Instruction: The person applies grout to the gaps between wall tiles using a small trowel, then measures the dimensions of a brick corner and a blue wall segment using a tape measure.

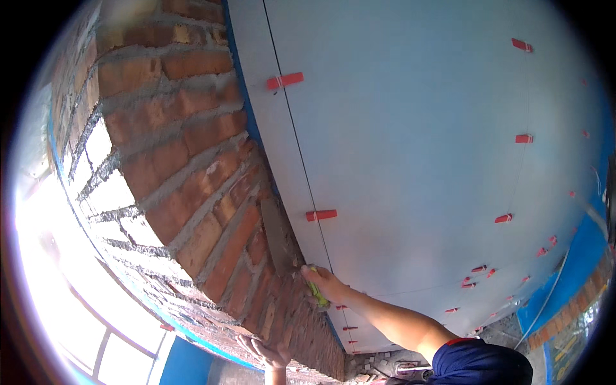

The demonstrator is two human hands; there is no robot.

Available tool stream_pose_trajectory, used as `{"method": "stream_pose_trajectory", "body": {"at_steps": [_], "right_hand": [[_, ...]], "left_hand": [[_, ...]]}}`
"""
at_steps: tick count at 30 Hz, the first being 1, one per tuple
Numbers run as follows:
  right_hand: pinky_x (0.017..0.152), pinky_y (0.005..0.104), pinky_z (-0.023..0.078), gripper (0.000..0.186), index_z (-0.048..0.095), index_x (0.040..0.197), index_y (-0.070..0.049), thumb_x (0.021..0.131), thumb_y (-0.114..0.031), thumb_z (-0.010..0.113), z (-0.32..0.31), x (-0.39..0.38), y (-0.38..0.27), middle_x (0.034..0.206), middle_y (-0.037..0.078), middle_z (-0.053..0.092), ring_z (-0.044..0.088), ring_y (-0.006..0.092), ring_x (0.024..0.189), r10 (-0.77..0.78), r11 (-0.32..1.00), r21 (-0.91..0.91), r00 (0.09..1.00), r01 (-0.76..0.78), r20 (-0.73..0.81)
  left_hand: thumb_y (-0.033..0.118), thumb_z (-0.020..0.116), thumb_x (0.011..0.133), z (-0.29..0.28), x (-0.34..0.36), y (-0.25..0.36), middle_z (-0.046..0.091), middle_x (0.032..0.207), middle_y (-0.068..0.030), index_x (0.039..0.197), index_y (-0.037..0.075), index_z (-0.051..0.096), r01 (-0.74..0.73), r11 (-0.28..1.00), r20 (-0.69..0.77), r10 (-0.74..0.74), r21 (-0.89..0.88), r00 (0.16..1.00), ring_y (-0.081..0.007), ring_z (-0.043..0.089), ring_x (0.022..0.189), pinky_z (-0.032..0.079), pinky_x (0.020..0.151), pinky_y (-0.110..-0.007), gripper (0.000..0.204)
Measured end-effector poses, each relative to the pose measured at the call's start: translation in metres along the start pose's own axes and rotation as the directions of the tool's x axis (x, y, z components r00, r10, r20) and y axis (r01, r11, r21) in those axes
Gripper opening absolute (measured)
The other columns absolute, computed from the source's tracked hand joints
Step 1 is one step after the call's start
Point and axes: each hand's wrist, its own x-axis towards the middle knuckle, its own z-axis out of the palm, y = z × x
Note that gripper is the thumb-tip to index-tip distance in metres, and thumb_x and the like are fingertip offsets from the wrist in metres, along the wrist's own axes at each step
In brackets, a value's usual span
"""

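My right hand (326, 286) is closed around a small yellow-green object (315, 290), whose kind I cannot make out. It is at the edge where the brick wall (212, 179) meets large pale tiles (410, 160). Just above this hand, a smooth grey flat strip (279, 237) lies along the bricks; whether it is mortar or a blade, I cannot tell. Lower and to the left, my left hand (264, 351) has its fingers spread beside the bricks, with nothing visible in it.
Red wedges, such as this red wedge (321, 215), sit in the dark tile joints. Blue sheeting (545, 282) shows at the right. A bright window (83, 308) is at the lower left. Rubble pieces (372, 369) lie at the bottom.
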Motion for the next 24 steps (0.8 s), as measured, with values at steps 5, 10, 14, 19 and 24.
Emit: {"method": "stream_pose_trajectory", "body": {"at_steps": [5, 10, 14, 19, 24], "right_hand": [[0.05, 0.0251, 0.045, 0.049, 0.055, 0.09, -0.006, 0.091, -0.055, 0.049, 0.002, -0.024, 0.047, 0.061, 0.0, 0.049, 0.05, 0.0094, 0.055, -0.092, 0.932, -0.358, 0.992, 0.054, -0.09], [0.04, 0.0271, 0.041, 0.044, 0.047, 0.077, -0.009, 0.096, -0.048, 0.043, -0.001, -0.076, 0.044, 0.054, 0.002, 0.049, 0.049, 0.0109, 0.043, 0.061, 0.997, 0.03, 0.967, -0.07, 0.247], [0.037, 0.0276, 0.04, 0.041, 0.045, 0.079, -0.009, 0.096, -0.047, 0.045, 0.005, -0.073, 0.005, 0.055, 0.002, 0.049, 0.048, 0.0116, 0.041, 0.059, 0.988, 0.129, 0.982, -0.083, 0.178], [0.038, 0.0287, 0.039, 0.041, 0.044, 0.089, -0.01, 0.092, -0.05, 0.05, 0.003, -0.042, -0.017, 0.059, 0.003, 0.049, 0.047, 0.0128, 0.041, 0.029, 0.969, 0.241, 0.991, -0.06, 0.128], [0.038, 0.0295, 0.038, 0.043, 0.045, 0.09, -0.01, 0.09, -0.052, 0.052, 0.01, -0.024, -0.031, 0.062, 0.004, 0.05, 0.047, 0.0136, 0.042, 0.015, 0.974, 0.227, 0.999, -0.025, 0.048]], "left_hand": [[0.037, 0.042, 0.093, -0.001, 0.007, 0.008, 0.013, 0.147, -0.0327, 0.143, -0.004, 0.014, 0.004, 1.0, 0.015, -0.005, 0.021, 1.0, -0.0506, 0.015, 0.135, 0.014, 0.108, -0.061, 0.071], [0.038, 0.041, 0.093, -0.005, 0.005, 0.004, 0.013, 0.147, -0.0323, 0.143, -0.003, 0.015, 0.003, 0.999, -0.002, -0.003, 0.034, 1.0, -0.0501, 0.015, 0.136, 0.014, 0.108, -0.061, 0.07], [0.04, 0.04, 0.093, -0.008, 0.01, 0.008, 0.013, 0.149, -0.0285, 0.145, 0.0, 0.015, 0.003, 1.0, 0.007, -0.003, 0.005, 1.0, -0.0472, 0.013, 0.137, 0.013, 0.108, -0.061, 0.07], [0.041, 0.04, 0.093, -0.004, 0.009, 0.004, 0.01, 0.151, -0.0245, 0.146, 0.003, 0.013, -0.007, 1.0, 0.007, 0.007, 0.002, 1.0, -0.0448, 0.011, 0.139, 0.012, 0.109, -0.061, 0.07], [0.041, 0.042, 0.092, -0.004, 0.004, 0.002, 0.011, 0.15, -0.0273, 0.145, 0.001, 0.015, 0.012, 1.0, 0.01, -0.012, 0.003, 1.0, -0.047, 0.012, 0.138, 0.013, 0.108, -0.061, 0.072]]}}
